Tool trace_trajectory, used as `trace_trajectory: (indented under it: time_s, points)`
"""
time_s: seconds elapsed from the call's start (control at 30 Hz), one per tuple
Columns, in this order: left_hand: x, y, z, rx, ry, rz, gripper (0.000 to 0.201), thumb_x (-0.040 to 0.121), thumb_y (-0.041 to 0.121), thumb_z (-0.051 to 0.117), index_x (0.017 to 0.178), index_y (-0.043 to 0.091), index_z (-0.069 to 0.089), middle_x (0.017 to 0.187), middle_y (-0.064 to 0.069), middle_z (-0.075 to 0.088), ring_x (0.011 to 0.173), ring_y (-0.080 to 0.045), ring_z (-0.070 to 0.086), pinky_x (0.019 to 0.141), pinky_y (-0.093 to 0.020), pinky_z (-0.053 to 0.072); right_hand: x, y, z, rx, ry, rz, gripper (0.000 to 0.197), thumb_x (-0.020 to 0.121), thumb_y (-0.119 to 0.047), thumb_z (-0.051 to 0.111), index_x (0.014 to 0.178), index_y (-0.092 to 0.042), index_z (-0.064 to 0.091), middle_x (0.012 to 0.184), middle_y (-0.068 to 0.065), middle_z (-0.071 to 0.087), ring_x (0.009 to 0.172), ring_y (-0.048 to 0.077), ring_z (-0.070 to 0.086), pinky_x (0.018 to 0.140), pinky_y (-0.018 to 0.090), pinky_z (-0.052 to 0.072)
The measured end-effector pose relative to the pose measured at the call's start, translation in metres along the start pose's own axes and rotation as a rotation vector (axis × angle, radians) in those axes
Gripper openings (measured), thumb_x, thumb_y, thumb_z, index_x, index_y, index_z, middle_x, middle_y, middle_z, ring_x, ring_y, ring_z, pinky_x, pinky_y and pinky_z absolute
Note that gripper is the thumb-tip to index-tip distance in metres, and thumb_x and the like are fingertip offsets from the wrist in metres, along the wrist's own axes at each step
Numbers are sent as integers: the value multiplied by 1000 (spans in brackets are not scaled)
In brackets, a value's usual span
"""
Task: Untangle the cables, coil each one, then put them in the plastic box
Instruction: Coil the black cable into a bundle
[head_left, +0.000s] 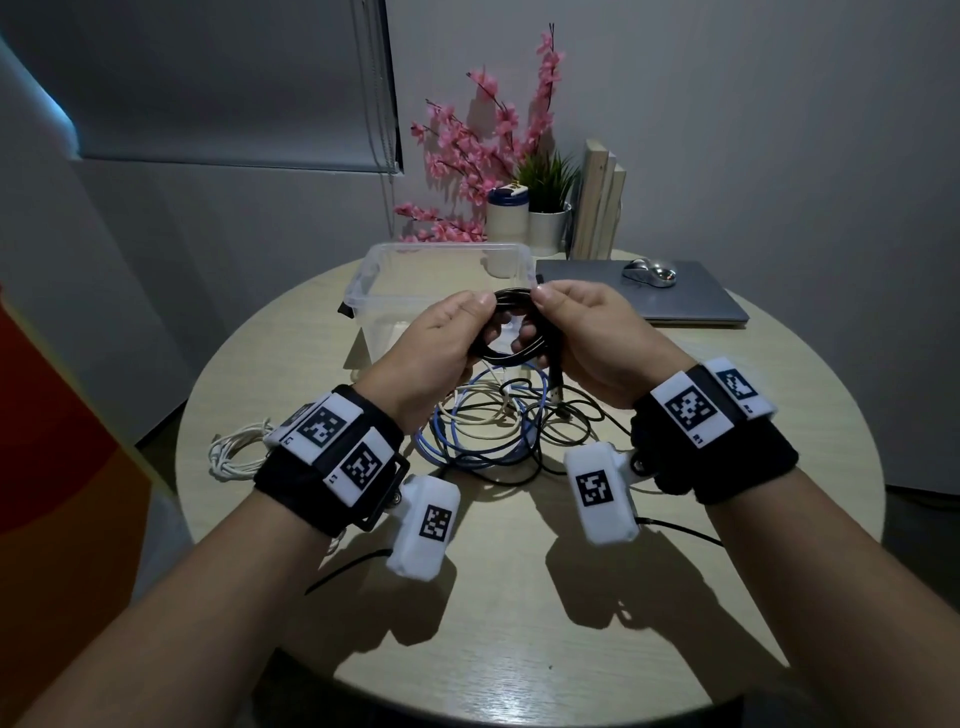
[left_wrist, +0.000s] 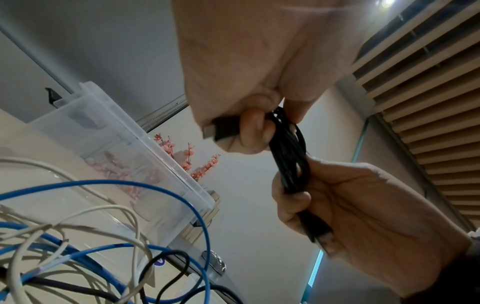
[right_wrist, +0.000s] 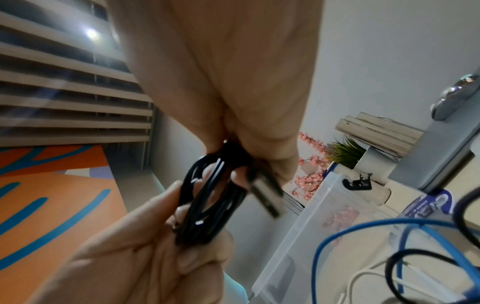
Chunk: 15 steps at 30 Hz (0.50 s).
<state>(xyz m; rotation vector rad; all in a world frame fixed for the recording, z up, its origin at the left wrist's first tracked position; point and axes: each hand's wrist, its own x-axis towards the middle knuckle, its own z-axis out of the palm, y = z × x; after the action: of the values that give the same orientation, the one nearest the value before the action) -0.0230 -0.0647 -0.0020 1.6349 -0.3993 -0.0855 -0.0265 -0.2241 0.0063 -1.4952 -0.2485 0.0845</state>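
Note:
A black cable wound into a coil (head_left: 511, 332) hangs above the table, just in front of the clear plastic box (head_left: 374, 275). My left hand (head_left: 480, 317) pinches the coil's left side and my right hand (head_left: 543, 317) grips its right side. In the left wrist view my left hand's fingers (left_wrist: 253, 131) curl round the coil (left_wrist: 291, 160) and a USB plug (left_wrist: 221, 127). The right wrist view shows another plug (right_wrist: 265, 193) sticking out beside the coil (right_wrist: 207, 205). Under the hands lies a tangle of blue, white and black cables (head_left: 493, 431).
A bundled white cable (head_left: 236, 452) lies at the table's left edge. Behind the box stand a white jar (head_left: 506, 218), a potted plant (head_left: 548, 208), pink flowers (head_left: 467, 156) and books (head_left: 597, 202). A closed laptop (head_left: 691, 301) with a mouse (head_left: 649, 273) lies back right.

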Motion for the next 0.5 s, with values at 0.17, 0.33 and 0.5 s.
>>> trace_trajectory:
  time_s: [0.17, 0.33, 0.5]
  points:
    - [-2, 0, -7, 83, -69, 26, 25, 102, 18, 38, 85, 19, 56, 71, 5, 44, 55, -4, 31, 48, -17, 22, -2, -2, -3, 30, -38, 17, 27, 100, -6, 35, 114, -1, 58, 72, 7, 55, 65, 15, 54, 57, 25, 32]
    - [-1, 0, -12, 153, -67, 36, 26, 101, 10, 39, 85, 17, 59, 70, 2, 44, 51, 3, 41, 51, -9, 33, -3, -4, -2, -34, -39, 69, 28, 99, -1, 36, 103, -4, 63, 77, 8, 62, 67, 13, 54, 58, 25, 30]
    - [4, -6, -19, 349, -69, 52, 27, 101, 19, 44, 82, 25, 62, 73, -1, 45, 71, -12, 42, 71, -30, 34, -6, 2, -2, -124, -58, 41, 21, 94, -2, 49, 110, -3, 63, 78, -2, 65, 68, 3, 57, 56, 19, 30]
